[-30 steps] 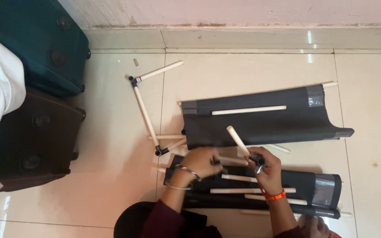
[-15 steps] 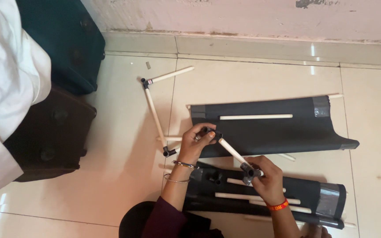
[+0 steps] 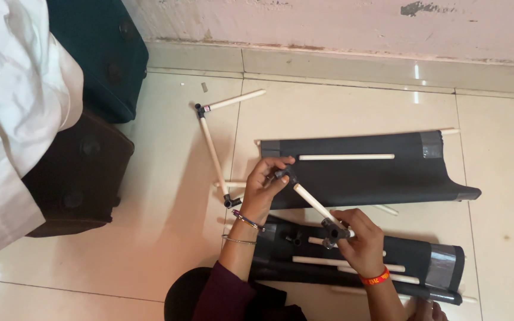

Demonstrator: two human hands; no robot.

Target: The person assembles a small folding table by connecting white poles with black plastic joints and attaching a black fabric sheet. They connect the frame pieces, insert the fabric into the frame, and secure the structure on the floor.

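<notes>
Hold the rod (image 3: 313, 203) steady with your right hand (image 3: 361, 241), which is closed around the black joint (image 3: 332, 230) at its near end, and let your left hand (image 3: 264, 189) do the fine work: its fingers are pinched on the small black cap (image 3: 284, 174) at the far end. To seat that piece well, I would keep it in line with the rod rather than tilted, push straight along the rod's length, and brace the near joint so it does not twist in your grip. The rod is held off the floor, slanting from upper left to lower right, above the gap between the two dark fabric panels (image 3: 364, 169). It is a thin, white, straight tube with a matt finish, and it looks light and stiff; the joint at its near end is dark with several short sockets, though how many I cannot tell. More white tubes lie on both panels, and a bent frame (image 3: 213, 148) of two tubes joined by black corners rests on the tile floor (image 3: 168, 238) to the left, near the dark cases (image 3: 78, 172).
</notes>
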